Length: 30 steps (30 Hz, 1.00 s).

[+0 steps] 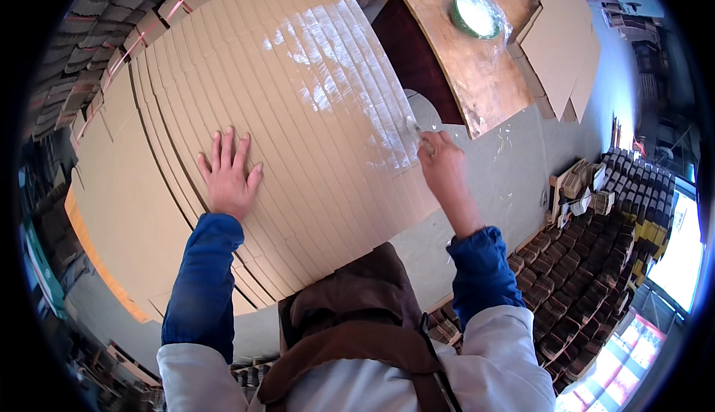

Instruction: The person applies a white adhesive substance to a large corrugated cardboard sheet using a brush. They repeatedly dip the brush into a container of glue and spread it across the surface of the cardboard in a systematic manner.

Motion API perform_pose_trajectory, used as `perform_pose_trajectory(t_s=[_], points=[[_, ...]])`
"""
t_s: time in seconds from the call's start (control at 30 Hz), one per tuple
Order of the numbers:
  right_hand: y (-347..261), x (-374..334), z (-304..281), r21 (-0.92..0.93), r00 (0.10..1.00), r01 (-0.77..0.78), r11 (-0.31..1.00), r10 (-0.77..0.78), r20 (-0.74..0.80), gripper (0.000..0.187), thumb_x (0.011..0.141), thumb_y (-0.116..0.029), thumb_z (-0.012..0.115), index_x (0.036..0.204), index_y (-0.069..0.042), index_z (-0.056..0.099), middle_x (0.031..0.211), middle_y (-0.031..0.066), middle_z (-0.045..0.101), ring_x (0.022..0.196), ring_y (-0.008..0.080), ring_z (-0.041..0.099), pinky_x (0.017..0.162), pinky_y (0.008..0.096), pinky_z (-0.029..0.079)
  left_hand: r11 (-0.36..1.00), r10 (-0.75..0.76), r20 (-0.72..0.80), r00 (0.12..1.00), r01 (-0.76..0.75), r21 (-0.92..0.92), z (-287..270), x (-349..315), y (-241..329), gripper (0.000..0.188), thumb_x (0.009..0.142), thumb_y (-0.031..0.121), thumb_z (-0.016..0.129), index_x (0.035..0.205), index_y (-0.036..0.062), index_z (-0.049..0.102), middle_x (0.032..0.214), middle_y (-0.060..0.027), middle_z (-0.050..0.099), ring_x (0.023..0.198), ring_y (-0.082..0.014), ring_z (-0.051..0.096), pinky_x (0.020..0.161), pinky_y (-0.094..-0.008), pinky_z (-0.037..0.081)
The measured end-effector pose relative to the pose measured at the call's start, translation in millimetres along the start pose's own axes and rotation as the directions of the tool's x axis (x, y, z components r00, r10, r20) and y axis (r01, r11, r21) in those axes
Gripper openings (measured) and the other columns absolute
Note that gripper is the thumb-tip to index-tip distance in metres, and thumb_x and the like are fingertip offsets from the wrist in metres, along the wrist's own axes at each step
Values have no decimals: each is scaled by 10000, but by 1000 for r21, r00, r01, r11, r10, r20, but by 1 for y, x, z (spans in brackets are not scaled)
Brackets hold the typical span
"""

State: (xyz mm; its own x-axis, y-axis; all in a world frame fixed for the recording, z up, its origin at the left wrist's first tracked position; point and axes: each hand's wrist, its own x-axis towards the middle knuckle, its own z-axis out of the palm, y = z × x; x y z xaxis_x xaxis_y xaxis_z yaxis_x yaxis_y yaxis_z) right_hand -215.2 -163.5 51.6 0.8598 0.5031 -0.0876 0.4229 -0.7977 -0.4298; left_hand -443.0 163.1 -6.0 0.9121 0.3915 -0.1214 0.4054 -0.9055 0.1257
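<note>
A row of overlapping brown cardboard sheets [298,166] fans out in front of me, showing a series of parallel edge strips. Wet, shiny white streaks [350,62] cover the strips at the right and far side. My left hand [229,177] lies flat on the sheets left of the middle, fingers spread. At the right edge of the cardboard, my right hand [442,157] is closed around a brush [415,124]; its handle is mostly hidden by the fingers. The brush tip meets the streaked area.
A wooden board [477,77] at the far right bears a green bowl [477,13] of white stuff, wrapped in clear plastic. More cardboard sheets [562,39] lie on its right side. Many stacked dark brown pieces [573,278] stand at right; bundled cardboard stacks [149,28] stand at far left.
</note>
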Motion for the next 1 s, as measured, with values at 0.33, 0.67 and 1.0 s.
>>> perform_pose_trajectory(t_s=[0.33, 0.67, 1.0], points=[[-16, -47, -12, 117, 995, 94, 989, -96, 12, 187, 844, -146, 665, 1018, -82, 676, 960, 137, 650, 805, 373, 661, 719, 451, 548, 999, -2, -5, 1000, 2, 34, 3, 0, -1, 617, 947, 421, 547, 1508, 205, 408, 1623, -68, 267, 1505, -321, 193, 1163, -636, 130], [3, -57, -9, 157, 999, 25, 987, -31, 37, 213, 837, -103, 667, 1048, -75, 674, 976, 139, 655, 844, 372, 661, 739, 445, 542, 999, 22, -21, 1000, -21, 32, 6, 2, 3, 613, 952, 427, 536, 1507, 199, 410, 1624, -64, 268, 1508, -319, 188, 1169, -624, 124], [10, -78, -45, 6, 931, 293, 956, -286, 225, 318, 790, -23, 634, 1100, -85, 662, 1131, 103, 627, 950, 317, 666, 787, 401, 562, 1000, 18, -45, 999, -17, 21, 8, -1, -2, 595, 944, 412, 557, 1490, 213, 430, 1619, -49, 272, 1509, -302, 190, 1163, -635, 128]])
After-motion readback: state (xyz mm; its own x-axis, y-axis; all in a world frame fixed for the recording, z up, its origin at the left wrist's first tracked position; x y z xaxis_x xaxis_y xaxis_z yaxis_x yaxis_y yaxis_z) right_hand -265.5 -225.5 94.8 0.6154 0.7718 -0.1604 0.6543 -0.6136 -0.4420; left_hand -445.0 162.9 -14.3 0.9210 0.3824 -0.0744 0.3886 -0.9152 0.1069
